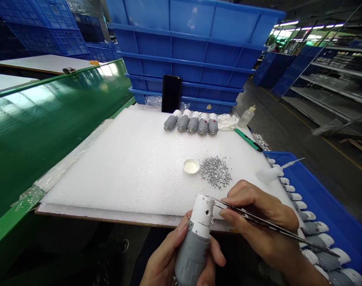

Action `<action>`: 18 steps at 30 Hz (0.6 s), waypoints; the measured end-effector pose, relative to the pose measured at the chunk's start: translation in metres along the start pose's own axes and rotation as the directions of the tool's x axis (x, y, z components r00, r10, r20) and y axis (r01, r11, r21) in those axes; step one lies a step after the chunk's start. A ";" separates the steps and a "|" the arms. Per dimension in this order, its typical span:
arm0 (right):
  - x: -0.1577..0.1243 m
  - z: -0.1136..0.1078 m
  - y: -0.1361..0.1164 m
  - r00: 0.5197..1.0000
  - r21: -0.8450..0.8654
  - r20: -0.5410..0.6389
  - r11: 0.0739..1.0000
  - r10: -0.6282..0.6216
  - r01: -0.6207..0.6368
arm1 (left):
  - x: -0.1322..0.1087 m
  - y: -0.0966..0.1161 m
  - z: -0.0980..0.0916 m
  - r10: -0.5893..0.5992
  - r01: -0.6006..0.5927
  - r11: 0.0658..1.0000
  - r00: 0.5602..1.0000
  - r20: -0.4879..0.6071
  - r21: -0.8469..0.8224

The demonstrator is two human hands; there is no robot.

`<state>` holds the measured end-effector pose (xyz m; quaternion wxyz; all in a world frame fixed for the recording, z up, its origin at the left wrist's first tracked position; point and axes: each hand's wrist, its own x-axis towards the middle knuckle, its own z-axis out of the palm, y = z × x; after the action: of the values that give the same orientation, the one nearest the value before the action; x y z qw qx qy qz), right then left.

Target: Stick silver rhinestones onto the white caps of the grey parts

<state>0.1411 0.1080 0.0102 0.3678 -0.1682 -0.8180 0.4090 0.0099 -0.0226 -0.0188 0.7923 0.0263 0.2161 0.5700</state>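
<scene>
My left hand (169,254) is wrapped round a grey-and-white cylindrical model part (194,250), its white end tilted up and away from me. In my right hand (258,222) is a pair of metal tweezers (267,223), with the tips at the upper right rim of the white end. Whether the tips pinch anything is too small to tell. Beyond the hands, a heap of tiny silvery pieces (215,171) lies on the white foam sheet (109,174). Beside the heap sits a small round dish (191,167) with something whitish in it.
Several similar cylinders (192,122) stand in a row before a phone (171,93) and stacked blue crates (186,51). At right are a green-handled tool (248,140), a squeeze bottle (246,116), another white bottle (270,173) and a blue bin (326,198) of cylinders.
</scene>
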 end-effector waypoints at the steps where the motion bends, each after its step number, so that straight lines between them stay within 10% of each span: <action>1: 0.001 -0.001 0.000 1.000 0.000 0.015 1.000 -0.006 0.006 | 0.000 0.000 0.001 -0.014 0.014 1.000 1.000 -0.008 0.010; 18: 0.007 -0.005 0.004 0.985 -0.008 0.085 0.989 -0.149 0.150 | -0.004 -0.002 -0.010 -0.037 0.039 0.996 0.999 -0.023 0.086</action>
<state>0.1398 0.1166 0.0123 0.3613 -0.0913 -0.8460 0.3813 0.0070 -0.0291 -0.0267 0.7986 0.0502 0.2496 0.5454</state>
